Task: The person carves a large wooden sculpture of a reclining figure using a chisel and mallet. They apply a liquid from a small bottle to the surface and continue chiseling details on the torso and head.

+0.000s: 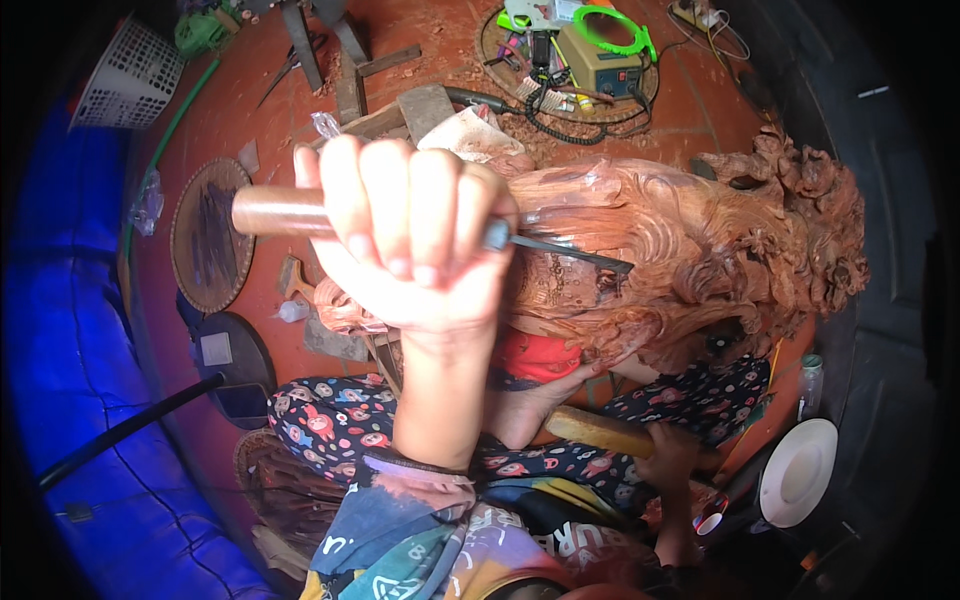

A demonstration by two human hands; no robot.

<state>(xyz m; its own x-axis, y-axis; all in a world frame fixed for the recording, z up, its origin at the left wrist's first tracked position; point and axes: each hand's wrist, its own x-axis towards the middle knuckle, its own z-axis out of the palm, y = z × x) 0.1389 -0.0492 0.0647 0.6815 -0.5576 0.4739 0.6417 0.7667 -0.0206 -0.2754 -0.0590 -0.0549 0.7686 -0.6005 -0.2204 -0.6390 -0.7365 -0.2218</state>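
Observation:
My left hand (410, 225) is raised, with its fingers wrapped round the brown wooden handle of a carving chisel (285, 211). The dark metal blade slants right, and its tip lies over the carved face of a large reddish-brown wood carving (650, 215). Whether the tip touches the wood I cannot tell. The carving has flowing grooved lines and knotty relief at its right end. Lower right, my right hand (668, 458) grips a pale wooden mallet (600, 432), held low over my patterned trousers and away from the chisel.
A round tray (210, 240) of carving tools lies left. Far off, another round tray (490, 75) bears a power box (600, 65) and a coiled cord. A brush (293, 276), a white basket (130, 75), a glass jar (811, 378) and wood chips surround the carving.

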